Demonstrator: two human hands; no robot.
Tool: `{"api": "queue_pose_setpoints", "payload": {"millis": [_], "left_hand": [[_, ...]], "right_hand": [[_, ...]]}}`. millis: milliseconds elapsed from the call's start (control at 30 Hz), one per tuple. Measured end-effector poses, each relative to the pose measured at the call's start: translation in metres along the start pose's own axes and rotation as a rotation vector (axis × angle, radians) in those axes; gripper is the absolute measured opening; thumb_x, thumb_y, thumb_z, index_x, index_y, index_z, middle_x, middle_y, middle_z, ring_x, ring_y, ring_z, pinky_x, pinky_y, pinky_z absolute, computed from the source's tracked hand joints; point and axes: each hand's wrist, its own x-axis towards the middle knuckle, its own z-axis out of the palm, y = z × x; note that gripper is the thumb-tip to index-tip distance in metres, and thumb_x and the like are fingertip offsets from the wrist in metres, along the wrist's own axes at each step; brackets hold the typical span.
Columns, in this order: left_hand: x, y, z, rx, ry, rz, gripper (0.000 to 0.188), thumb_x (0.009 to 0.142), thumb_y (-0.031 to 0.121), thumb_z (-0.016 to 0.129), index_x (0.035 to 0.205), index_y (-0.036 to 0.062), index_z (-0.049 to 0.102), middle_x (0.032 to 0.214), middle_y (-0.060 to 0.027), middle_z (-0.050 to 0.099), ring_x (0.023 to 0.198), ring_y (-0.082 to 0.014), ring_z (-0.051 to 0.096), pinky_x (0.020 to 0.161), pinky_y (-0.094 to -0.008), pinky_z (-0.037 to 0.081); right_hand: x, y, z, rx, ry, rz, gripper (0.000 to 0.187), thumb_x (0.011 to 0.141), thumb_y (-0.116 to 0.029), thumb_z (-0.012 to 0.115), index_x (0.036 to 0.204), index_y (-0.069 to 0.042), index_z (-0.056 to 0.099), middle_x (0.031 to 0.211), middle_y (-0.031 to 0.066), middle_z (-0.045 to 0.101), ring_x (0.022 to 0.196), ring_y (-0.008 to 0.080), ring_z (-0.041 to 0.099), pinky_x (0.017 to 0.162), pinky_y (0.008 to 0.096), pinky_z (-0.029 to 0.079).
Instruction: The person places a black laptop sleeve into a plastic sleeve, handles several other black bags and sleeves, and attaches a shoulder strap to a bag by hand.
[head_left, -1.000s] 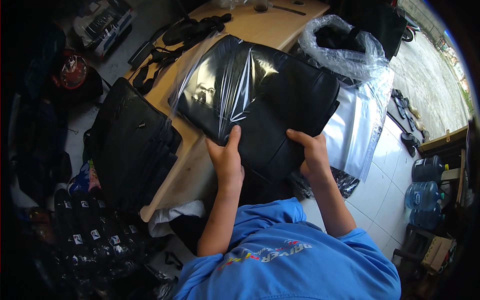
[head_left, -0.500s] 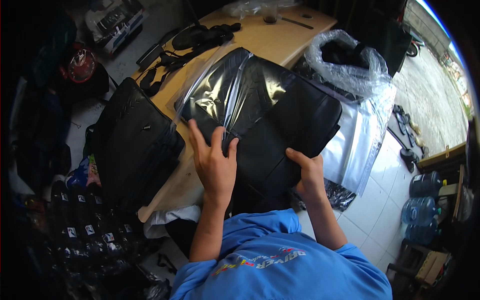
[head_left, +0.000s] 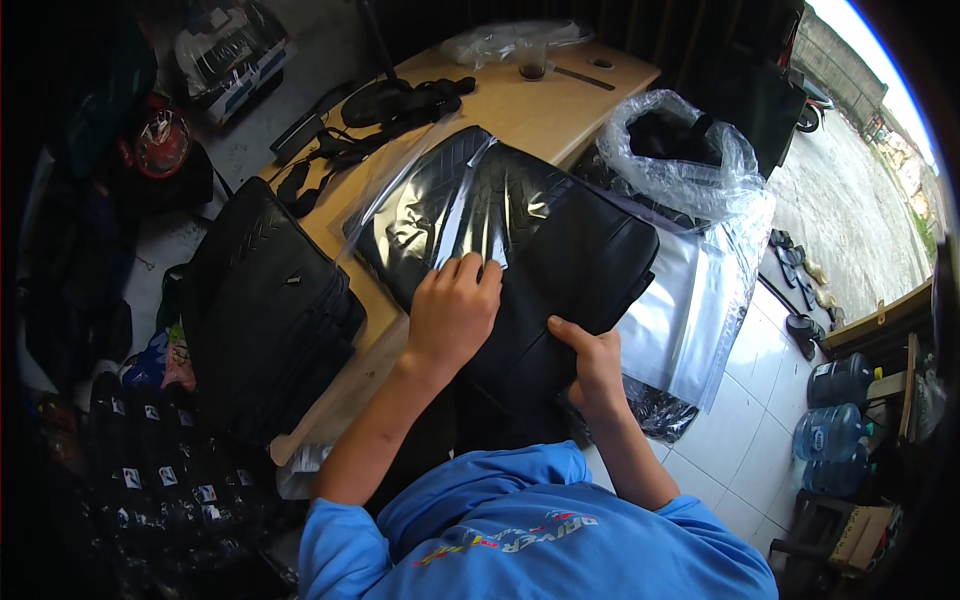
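A flat black bag point(head_left: 585, 262) lies slanted in front of me, its far left half inside a clear plastic sleeve point(head_left: 408, 215). My left hand point(head_left: 455, 312) is closed, fingertips bunched on the sleeve's open edge near the middle of the bag. My right hand point(head_left: 594, 368) grips the near right edge of the black bag, thumb on top and fingers hidden underneath. Another black bag point(head_left: 255, 270) with a woven-look panel stands to the left of my left hand, more dark layers below it.
The wooden table point(head_left: 500, 95) carries black straps point(head_left: 400, 103), a cup point(head_left: 532, 65) and crumpled plastic point(head_left: 515, 40). On the right are flat clear sleeves point(head_left: 690, 310) and a bubble-wrap bundle point(head_left: 740, 185). Water jugs point(head_left: 830, 432) stand on the tiles; wrapped black items point(head_left: 165, 470) lie lower left.
My left hand has gone from spread fingers to a closed grip on the sleeve's edge, its forearm swinging outward. My right hand still holds the bag, which sits slightly lower and further left in view.
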Motion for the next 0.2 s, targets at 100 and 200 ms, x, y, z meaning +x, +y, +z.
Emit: {"api": "queue_pose_setpoints", "payload": {"millis": [100,200], "left_hand": [[0.040,-0.003,0.006,-0.372,0.095,0.109,0.015,0.080,0.014,0.063,0.091,0.0038,0.061,0.090,-0.0097,0.061,0.080,-0.0273,0.062,0.069,-0.0344,0.050],[0.086,-0.013,0.006,-0.366,0.232,0.092,0.016,0.081,0.014,0.062,0.093,0.0032,0.060,0.088,-0.0123,0.062,0.079,-0.0305,0.062,0.070,-0.0355,0.050]], "right_hand": [[0.001,0.001,0.003,-0.023,0.005,-0.017,0.042,0.075,0.002,0.062,0.116,0.007,0.053,0.108,0.0151,0.061,0.095,0.0226,0.061,0.085,0.0330,0.049],[0.001,0.003,-0.001,-0.007,-0.027,-0.049,0.043,0.076,0.003,0.061,0.118,0.007,0.052,0.109,0.0155,0.061,0.096,0.0252,0.061,0.086,0.0341,0.049]]}}
